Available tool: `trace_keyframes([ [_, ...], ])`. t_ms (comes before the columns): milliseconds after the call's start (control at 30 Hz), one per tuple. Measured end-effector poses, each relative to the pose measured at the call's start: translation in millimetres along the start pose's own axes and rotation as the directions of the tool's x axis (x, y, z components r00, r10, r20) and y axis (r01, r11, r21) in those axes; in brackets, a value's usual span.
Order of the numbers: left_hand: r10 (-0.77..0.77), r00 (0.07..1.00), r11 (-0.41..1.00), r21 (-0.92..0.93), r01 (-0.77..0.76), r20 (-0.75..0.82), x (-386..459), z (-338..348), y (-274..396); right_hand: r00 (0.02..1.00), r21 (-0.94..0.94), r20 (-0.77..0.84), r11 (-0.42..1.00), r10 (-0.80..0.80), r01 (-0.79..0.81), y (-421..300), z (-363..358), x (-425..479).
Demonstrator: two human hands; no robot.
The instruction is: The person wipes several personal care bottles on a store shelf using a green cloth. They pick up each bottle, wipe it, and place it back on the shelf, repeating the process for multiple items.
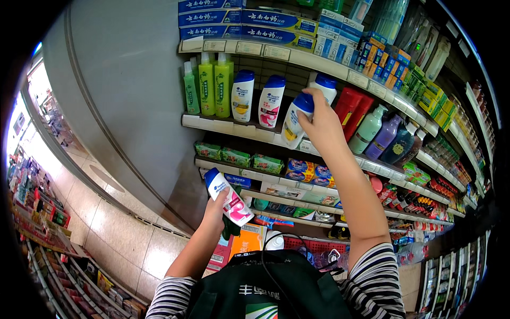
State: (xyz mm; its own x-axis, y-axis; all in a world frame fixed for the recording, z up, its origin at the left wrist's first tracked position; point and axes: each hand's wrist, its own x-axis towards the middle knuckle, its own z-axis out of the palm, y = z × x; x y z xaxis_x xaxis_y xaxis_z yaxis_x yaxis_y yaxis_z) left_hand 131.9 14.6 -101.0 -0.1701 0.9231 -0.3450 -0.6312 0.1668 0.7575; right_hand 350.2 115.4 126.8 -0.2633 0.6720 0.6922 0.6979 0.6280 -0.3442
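Note:
My left hand grips a white Head & Shoulders shampoo bottle with a blue cap and pink label art, tilted in front of the lower shelves. Something dark green, perhaps cloth, shows behind it; I cannot tell whether my hand holds that too. Higher up, my right hand has its fingers around another white shampoo bottle with yellow on its label. This one leans at the front edge of the shelf. Behind my right hand stands a third blue-capped bottle, partly hidden.
Two shampoo bottles stand left of my right hand, beside green spray bottles. Red bottles and pump bottles are to the right. Toothpaste boxes fill the shelf above, soap packs the one below. A grey panel borders the left.

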Motion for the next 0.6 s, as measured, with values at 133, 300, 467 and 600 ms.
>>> trace_keyframes([
  [133, 0.008, 1.000, 0.999, 0.031, -0.009, 0.014, -13.1, -7.0, 5.5, 1.000, -0.107, -0.029, 0.994, -0.007, 0.004, 16.4, 23.7, 26.4],
  [300, -0.016, 1.000, 0.993, 0.118, 0.013, 0.024, -19.1, -18.0, 8.9, 0.998, -0.183, -0.054, 0.983, 0.018, -0.027, 25.7, 41.4, 51.6],
  [467, -0.007, 0.998, 0.988, 0.156, -0.003, 0.061, -19.4, -30.3, 7.8, 0.997, -0.309, -0.020, 0.948, 0.070, -0.073, 46.3, 64.1, 70.9],
  [600, -0.028, 0.999, 0.983, 0.180, 0.019, 0.044, -24.5, -32.2, 10.7, 0.992, -0.365, 0.070, 0.928, 0.108, -0.075, 54.7, 71.1, 80.5],
])
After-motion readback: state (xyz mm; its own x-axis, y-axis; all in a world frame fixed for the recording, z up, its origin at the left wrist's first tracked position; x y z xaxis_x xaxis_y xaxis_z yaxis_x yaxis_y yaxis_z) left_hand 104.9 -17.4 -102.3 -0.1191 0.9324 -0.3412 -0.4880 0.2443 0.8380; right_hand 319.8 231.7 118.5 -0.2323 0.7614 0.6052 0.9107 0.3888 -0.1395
